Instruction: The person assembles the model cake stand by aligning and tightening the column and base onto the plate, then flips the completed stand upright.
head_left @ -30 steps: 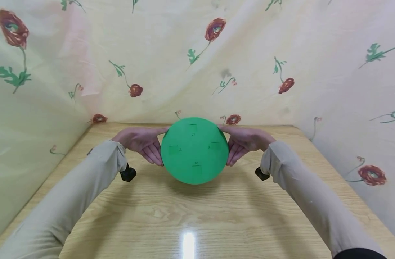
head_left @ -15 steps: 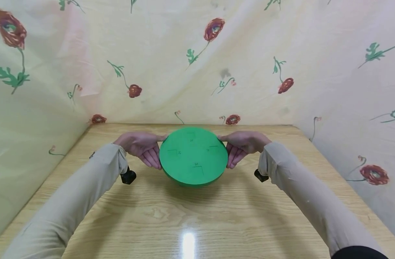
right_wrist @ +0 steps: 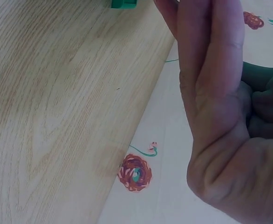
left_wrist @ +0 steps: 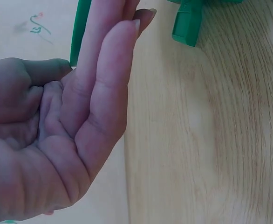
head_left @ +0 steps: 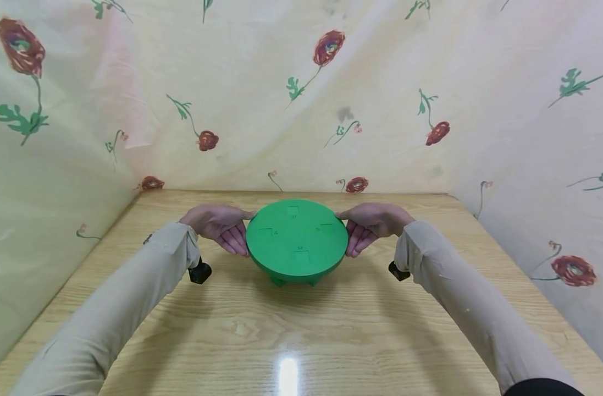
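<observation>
A round green plastic disc (head_left: pixel 297 236) with short feet (head_left: pixel 277 281) under it is held between both hands in the head view. Faint square outlines with small numbers mark its top, which tilts slightly toward me. At its left edge, my left hand (head_left: pixel 219 224) grips the rim, thumb on top and fingers along the side. My right hand (head_left: pixel 372 225) grips the opposite rim the same way. In the left wrist view, a sliver of disc edge shows behind the fingers (left_wrist: pixel 108 74), and a green foot (left_wrist: pixel 187 23) appears above the wood. Most of the underside is hidden.
A light wood-grain table (head_left: pixel 242 330) lies beneath, with a bright light reflection near its front. Flower-printed sheeting (head_left: pixel 261 82) rises behind and at both sides. A black wrist device (head_left: pixel 200 271) hangs under the left wrist, another (head_left: pixel 398 270) under the right.
The green disc has tipped from facing me to lying flatter, and its feet now show below the front edge. Both hands have sunk slightly while keeping their grip.
</observation>
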{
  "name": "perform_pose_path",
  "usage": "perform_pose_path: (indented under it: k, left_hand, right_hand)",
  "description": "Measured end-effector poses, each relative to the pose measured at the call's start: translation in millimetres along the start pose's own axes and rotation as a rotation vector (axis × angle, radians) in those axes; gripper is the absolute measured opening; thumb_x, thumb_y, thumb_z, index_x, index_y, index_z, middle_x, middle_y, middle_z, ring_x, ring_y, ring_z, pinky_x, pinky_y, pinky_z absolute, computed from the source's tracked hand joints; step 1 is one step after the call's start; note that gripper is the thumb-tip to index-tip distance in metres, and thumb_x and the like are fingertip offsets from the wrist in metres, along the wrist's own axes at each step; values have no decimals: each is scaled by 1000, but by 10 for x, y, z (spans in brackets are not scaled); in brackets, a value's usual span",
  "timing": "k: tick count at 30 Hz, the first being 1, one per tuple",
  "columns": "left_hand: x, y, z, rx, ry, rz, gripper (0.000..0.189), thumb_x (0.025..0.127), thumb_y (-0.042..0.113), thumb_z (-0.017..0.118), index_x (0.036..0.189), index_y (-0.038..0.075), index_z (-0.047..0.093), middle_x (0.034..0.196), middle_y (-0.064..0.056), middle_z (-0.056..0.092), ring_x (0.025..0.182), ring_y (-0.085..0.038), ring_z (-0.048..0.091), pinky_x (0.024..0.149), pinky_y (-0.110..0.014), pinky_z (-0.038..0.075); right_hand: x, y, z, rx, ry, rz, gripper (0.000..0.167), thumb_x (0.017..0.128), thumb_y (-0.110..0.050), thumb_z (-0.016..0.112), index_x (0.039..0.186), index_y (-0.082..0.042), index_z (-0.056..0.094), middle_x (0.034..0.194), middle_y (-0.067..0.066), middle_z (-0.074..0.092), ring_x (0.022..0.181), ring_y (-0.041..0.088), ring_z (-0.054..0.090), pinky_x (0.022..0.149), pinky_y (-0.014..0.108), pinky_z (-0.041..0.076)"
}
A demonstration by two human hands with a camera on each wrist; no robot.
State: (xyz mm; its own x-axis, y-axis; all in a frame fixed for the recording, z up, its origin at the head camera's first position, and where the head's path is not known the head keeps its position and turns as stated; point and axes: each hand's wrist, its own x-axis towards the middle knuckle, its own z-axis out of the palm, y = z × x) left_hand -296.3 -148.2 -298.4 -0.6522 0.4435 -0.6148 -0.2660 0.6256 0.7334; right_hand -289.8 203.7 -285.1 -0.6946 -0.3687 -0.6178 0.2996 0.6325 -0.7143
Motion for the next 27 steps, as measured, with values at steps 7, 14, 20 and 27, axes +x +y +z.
perform_pose_path:
  k: [7,14,20,27]
  left_hand:
    - [-7,-10,-8,-2,2,7,72,113,49,25,105,-8,68,89,-15,77,85,-22,76,85,-36,59]
    - [-15,-27,-9,-15,7,11,73,113,49,23,101,-7,69,85,-14,76,76,-19,75,79,-34,60]
    - [-21,-21,-10,3,18,8,73,113,50,23,100,-6,69,84,-12,76,74,-17,74,80,-34,60]
    - [-143,-86,-39,204,152,107,89,109,60,19,118,-14,67,96,-20,76,91,-31,75,91,-46,57]
  right_hand:
    - [18,-3,10,16,15,7,66,114,-40,31,99,11,71,79,18,75,68,21,75,69,31,61]
    - [35,1,26,24,30,4,66,114,-40,32,96,10,71,78,18,75,67,21,74,68,31,61]
    - [45,0,36,19,41,0,68,114,-42,31,98,10,71,79,18,75,68,22,75,70,33,61]
    - [-57,144,28,-18,89,-87,86,110,-60,21,107,13,66,85,21,75,76,28,75,82,45,60]
